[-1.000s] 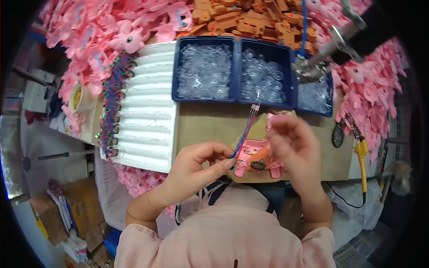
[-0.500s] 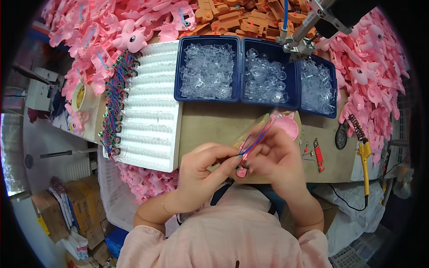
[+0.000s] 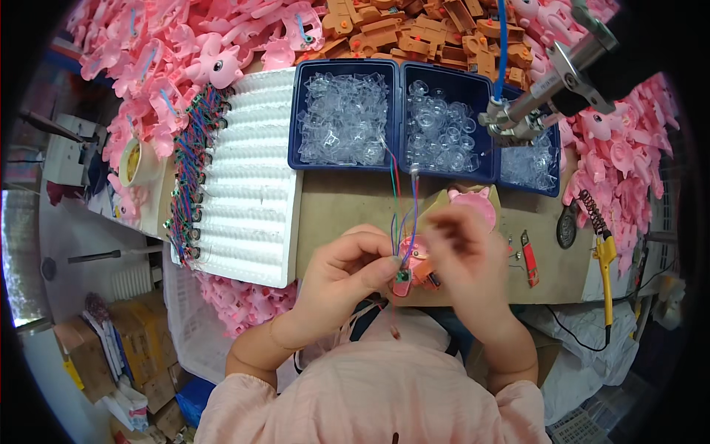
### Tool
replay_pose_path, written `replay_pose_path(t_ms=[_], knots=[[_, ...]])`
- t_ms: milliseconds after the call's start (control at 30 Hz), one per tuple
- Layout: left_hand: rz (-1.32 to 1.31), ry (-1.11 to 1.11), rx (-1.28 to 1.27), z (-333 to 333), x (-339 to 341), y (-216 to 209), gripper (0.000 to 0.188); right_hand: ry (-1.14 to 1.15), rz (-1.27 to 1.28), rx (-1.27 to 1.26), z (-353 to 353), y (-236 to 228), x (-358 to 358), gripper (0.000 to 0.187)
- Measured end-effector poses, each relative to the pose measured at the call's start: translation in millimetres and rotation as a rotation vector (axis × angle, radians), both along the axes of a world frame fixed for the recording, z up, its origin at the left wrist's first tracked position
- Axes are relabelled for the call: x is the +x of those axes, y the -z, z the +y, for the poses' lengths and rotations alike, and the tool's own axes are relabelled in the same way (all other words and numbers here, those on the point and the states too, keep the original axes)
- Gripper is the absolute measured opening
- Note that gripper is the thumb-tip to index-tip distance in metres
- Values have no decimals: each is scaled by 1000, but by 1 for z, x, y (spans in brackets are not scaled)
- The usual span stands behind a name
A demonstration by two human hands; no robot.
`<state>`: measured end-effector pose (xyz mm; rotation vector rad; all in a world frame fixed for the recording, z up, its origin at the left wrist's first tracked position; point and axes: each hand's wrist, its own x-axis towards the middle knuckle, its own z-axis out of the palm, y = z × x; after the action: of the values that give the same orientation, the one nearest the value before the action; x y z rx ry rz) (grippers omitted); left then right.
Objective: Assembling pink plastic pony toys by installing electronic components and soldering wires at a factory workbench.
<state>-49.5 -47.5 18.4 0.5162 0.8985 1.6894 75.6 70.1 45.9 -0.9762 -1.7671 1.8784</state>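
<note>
My left hand [image 3: 351,274] pinches a bundle of thin coloured wires [image 3: 399,235] between thumb and fingertips. Their loose ends fan upward toward the blue boxes. Just below the fingertips is a small green circuit board [image 3: 403,276]. Beside it lies a pink plastic toy shell [image 3: 416,250] with an orange piece [image 3: 425,277] in it, partly covered by my hands. My right hand [image 3: 470,251] is over the right side of this shell, its fingers smeared by motion. Behind that hand sits a rounded pink part [image 3: 479,203] in a tan holder [image 3: 441,200].
Blue boxes [image 3: 399,166] of clear plastic parts line the back. At left, wired assemblies [image 3: 194,177] edge a white ridged foam tray [image 3: 248,185]. Pink shells [image 3: 614,155] heap up at the right, near a metal tool arm [image 3: 547,96], a yellow soldering iron [image 3: 605,259] and a red cutter [image 3: 529,260].
The wires, bunched and slanting right before, now stand upright and spread. My right hand has come away from them. The metal tool arm sits lower and farther right.
</note>
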Motion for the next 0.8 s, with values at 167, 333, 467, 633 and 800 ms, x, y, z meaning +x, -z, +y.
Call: replay_pose_path(t_ms=[167, 333, 467, 633, 800], knots=[[666, 67, 15, 2, -16, 1, 9, -51, 139, 773, 17, -11, 12, 15], [558, 37, -196, 0, -12, -1, 11, -266, -41, 870, 30, -9, 0, 20], [630, -12, -200, 3, -11, 5, 15, -214, 8, 696, 28, -4, 0, 19], [732, 0, -235, 6, -12, 0, 17, -114, -44, 47, 18, -12, -3, 11], [876, -154, -177, 13, -7, -5, 16, -136, 33, 319, 19, -9, -6, 9]])
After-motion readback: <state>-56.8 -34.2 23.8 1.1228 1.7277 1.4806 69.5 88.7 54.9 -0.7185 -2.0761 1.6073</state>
